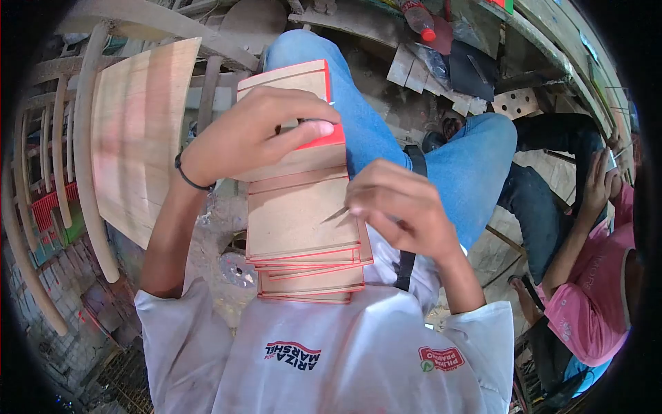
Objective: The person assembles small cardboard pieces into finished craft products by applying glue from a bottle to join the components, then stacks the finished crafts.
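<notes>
Red-edged wooden boards (303,228) are lying stacked on the lap, long axis running twelve to six; left hand (248,134) is gripping the top board, right hand (400,210) pinching a thin blade (336,214).

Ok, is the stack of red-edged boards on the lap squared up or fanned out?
Fanned out. The stack of boards shows red edges staggered at its near end, not flush. The left hand grips the top board; the right hand rests on the stack.

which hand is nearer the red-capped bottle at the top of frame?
Left. The left hand grips the top red-edged board high on the stack, closer to the bottle. The right hand sits lower, on the middle of the stack.
</notes>
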`<action>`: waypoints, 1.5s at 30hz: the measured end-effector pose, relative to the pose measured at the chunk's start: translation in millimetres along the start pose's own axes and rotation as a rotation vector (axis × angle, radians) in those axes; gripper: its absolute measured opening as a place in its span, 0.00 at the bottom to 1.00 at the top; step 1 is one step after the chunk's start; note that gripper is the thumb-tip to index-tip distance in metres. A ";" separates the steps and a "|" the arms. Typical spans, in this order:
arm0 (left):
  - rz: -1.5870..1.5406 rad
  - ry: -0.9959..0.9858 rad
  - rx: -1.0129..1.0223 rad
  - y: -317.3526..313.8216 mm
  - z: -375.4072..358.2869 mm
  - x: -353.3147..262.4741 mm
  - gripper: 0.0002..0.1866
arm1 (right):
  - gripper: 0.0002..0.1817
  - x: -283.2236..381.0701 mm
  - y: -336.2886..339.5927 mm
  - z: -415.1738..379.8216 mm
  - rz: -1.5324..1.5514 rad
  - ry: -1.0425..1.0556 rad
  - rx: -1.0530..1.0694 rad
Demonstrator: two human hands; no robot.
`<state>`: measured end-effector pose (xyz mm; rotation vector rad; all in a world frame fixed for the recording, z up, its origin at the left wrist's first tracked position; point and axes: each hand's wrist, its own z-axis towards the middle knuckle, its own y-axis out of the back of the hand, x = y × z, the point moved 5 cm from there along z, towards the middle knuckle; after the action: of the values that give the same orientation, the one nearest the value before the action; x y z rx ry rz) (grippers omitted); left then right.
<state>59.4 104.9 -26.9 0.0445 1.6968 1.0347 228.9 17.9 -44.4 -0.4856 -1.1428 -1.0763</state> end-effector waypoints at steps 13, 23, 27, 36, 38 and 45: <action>-0.129 0.098 0.081 -2.4 -7.1 -1.7 0.11 | 0.04 -28.4 9.4 15.0 0.110 -0.239 -0.324; -0.104 0.076 0.086 -1.2 -8.5 -7.3 0.11 | 0.04 -29.3 6.2 20.8 0.109 -0.206 -0.290; -0.102 0.054 0.064 -1.4 -8.4 -7.5 0.11 | 0.04 -28.7 7.0 21.5 0.082 -0.173 -0.297; -0.108 0.052 0.066 -2.9 -8.3 -4.5 0.10 | 0.04 -18.0 10.5 25.9 -0.125 -0.029 -0.283; -0.112 0.048 0.075 -3.9 -9.1 -3.4 0.10 | 0.05 -11.7 10.4 27.5 -0.197 0.022 -0.263; -0.115 0.045 0.086 -3.7 -3.4 -3.3 0.10 | 0.06 -8.8 12.9 28.9 -0.232 -0.042 -0.246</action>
<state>59.7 98.9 -26.7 -0.0206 1.7635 0.8830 226.0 50.2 -38.6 -0.5792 -1.1283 -1.4248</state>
